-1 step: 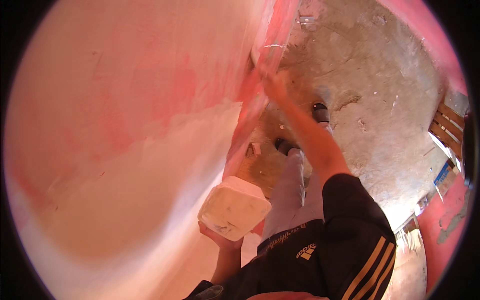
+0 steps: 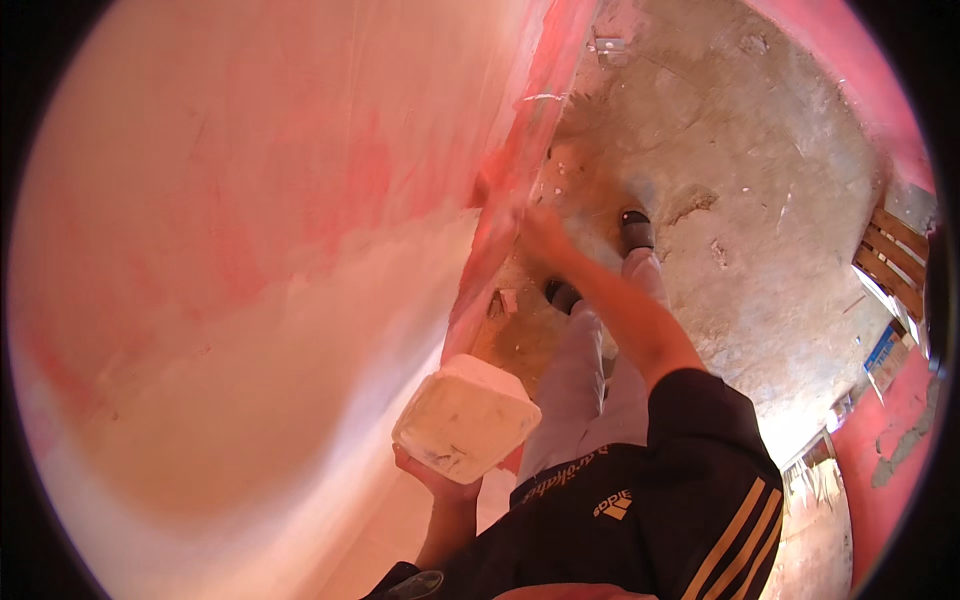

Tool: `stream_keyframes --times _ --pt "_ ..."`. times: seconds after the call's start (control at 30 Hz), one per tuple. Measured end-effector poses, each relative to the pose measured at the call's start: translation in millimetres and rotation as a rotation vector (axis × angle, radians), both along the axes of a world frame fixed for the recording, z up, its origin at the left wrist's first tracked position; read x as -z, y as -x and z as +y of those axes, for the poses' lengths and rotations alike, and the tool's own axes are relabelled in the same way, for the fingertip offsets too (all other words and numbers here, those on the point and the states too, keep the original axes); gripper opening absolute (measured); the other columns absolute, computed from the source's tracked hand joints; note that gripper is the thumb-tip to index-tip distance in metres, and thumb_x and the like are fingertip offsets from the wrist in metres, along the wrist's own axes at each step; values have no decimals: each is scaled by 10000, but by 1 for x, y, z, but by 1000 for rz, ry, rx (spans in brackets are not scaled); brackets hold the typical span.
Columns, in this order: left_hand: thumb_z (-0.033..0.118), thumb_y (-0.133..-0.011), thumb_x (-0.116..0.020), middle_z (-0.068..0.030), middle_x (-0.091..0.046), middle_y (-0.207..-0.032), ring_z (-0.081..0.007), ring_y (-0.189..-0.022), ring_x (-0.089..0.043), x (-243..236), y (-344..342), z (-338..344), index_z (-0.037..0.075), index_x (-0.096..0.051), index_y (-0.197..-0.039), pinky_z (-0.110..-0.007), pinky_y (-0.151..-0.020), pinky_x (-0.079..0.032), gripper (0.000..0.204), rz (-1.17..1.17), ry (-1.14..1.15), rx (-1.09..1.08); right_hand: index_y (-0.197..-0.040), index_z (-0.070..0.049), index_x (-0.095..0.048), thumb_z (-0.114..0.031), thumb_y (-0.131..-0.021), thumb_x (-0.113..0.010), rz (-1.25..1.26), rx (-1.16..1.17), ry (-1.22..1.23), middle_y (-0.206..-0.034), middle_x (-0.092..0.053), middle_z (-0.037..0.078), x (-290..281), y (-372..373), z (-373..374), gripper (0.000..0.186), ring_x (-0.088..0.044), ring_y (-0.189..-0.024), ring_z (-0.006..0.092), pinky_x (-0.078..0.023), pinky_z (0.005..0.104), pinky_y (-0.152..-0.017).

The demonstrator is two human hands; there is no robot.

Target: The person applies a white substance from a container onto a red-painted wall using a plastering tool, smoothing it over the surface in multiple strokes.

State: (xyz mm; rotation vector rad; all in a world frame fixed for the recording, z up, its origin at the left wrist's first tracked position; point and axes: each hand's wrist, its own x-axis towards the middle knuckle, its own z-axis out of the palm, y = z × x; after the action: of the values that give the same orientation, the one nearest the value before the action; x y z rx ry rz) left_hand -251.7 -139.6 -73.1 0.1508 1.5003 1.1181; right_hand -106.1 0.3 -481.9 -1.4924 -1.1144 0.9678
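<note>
My left hand [image 2: 437, 476] is closed on a pale, square-cornered tub [image 2: 467, 425], gripping its near lower edge. Dark smudges mark the face of the tub turned toward me. Out in front, my right hand [image 2: 543, 238] is closed and slightly blurred, close to the foot of the wall [image 2: 300, 330]. Whatever it grips is too blurred to name. That wall fills the left side, with pink and red streaks above and a smooth pale coat lower down.
My dark shoes [image 2: 636, 230] stand on a stained, rough floor [image 2: 740, 260] strewn with small debris. A slatted wooden piece [image 2: 893, 250] and a blue-and-white packet [image 2: 884, 350] lie at the right, near another pink wall [image 2: 885, 430].
My right hand has come nearer to me along the foot of the wall. The left hand and the tub have hardly moved.
</note>
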Motion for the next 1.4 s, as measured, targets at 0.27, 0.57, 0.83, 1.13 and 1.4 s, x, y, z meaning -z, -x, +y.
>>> stream_keyframes --times 0.27,0.57,0.83,1.13,1.4 --pt "557 -990 -286 -24 -543 -1267 -220 -1179 -553 6 11 -6 132 -472 -1345 -415 -982 -493 584 19 1 -10 -1108 -38 -696 14 -929 -471 284 471 121 -920 -674 8 -16 -89 83 292 -623 -826 149 -516 306 -731" --pt "589 -985 -287 -21 -512 -1301 -233 -1201 -530 12 24 -11 141 -450 -1366 -433 -971 -492 610 127 -87 80 -1060 -28 -682 -63 -909 -507 -127 -64 -19 -940 -676 194 13 41 -40 234 -647 -881 381 -503 450 -755" --pt "606 -982 -274 -30 -517 -1312 -238 -1207 -530 19 31 -16 155 -452 -1376 -461 -996 -481 624 166 -66 11 -1106 -36 -670 -130 -986 -483 -115 435 136 -871 -661 56 29 -124 124 241 -606 -722 129 -510 292 -706" --pt "579 -982 -325 -68 -531 -1281 -214 -1160 -556 18 29 -21 70 -430 -1381 -434 -943 -515 655 136 -21 -174 -1188 -37 -663 -125 -963 -525 292 42 -55 -1039 -688 56 35 -21 67 279 -613 -928 168 -501 335 -823" --pt "495 -1009 -342 -66 -530 -1270 -203 -1157 -546 10 -11 10 64 -430 -1381 -394 -947 -512 577 226 -139 59 -1181 -68 -669 39 -899 -475 211 211 238 -916 -610 -13 65 10 -42 359 -568 -870 109 -494 284 -769"
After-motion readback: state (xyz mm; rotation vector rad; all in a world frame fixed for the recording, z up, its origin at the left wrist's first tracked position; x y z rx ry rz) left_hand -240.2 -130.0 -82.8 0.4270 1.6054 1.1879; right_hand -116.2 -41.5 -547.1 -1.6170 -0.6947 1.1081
